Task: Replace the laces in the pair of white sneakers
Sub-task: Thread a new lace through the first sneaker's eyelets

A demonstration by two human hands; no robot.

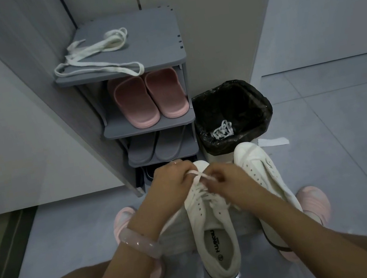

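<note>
Roughly halfway by my read: left hand [172, 180] and right hand [227, 180] each pinch an end of the flat white lace [198, 175] over the left white canvas sneaker [213, 231] on the floor, lacing partly done, right white sneaker [263, 174] beside it apparently unlaced, spare white laces [95, 56] on the grey shoe-rack top [155, 36], old lace [222, 130] in the black-lined bin [256, 102].

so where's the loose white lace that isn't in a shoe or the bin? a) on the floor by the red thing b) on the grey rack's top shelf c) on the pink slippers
b: the loose white lace lies across the grey shoe rack's top shelf, above the pink slippers.
</note>
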